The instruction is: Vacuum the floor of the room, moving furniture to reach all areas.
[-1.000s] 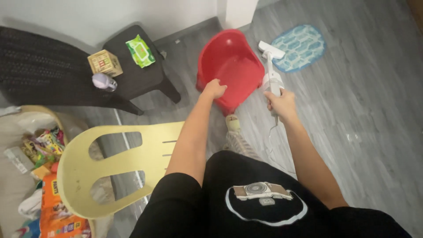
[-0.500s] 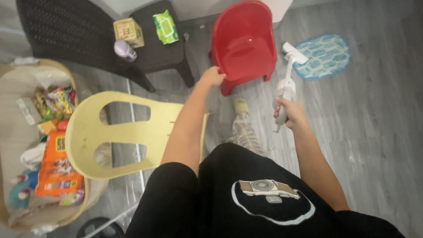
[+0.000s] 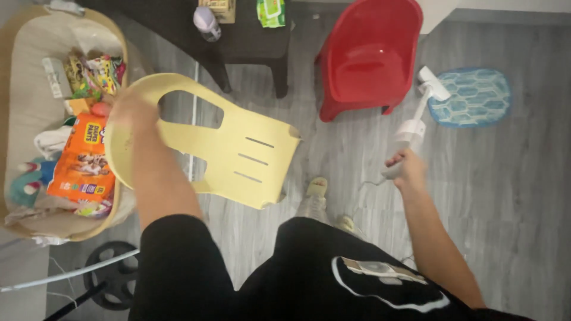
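Observation:
My left hand (image 3: 126, 110) is blurred and lies over the top edge of the yellow plastic chair (image 3: 238, 151), fingers curled on its backrest. My right hand (image 3: 405, 169) grips the handle of a white stick vacuum (image 3: 414, 122). The vacuum's head rests on the grey floor beside a blue patterned mat (image 3: 476, 98). A small red plastic chair (image 3: 369, 59) stands upright ahead, between the two hands and touched by neither.
A black stool (image 3: 250, 35) at the top carries a green wipes pack (image 3: 270, 12) and a lilac bottle (image 3: 206, 22). A beige basket (image 3: 27, 71) of snack packets sits at left. A black weight plate (image 3: 113, 279) lies lower left. My feet (image 3: 315, 190) stand mid-floor.
My left hand let go of the red chair and swung left onto the yellow chair's back. The view shifted, and the red chair now stands upright. My right hand kept hold of the vacuum.

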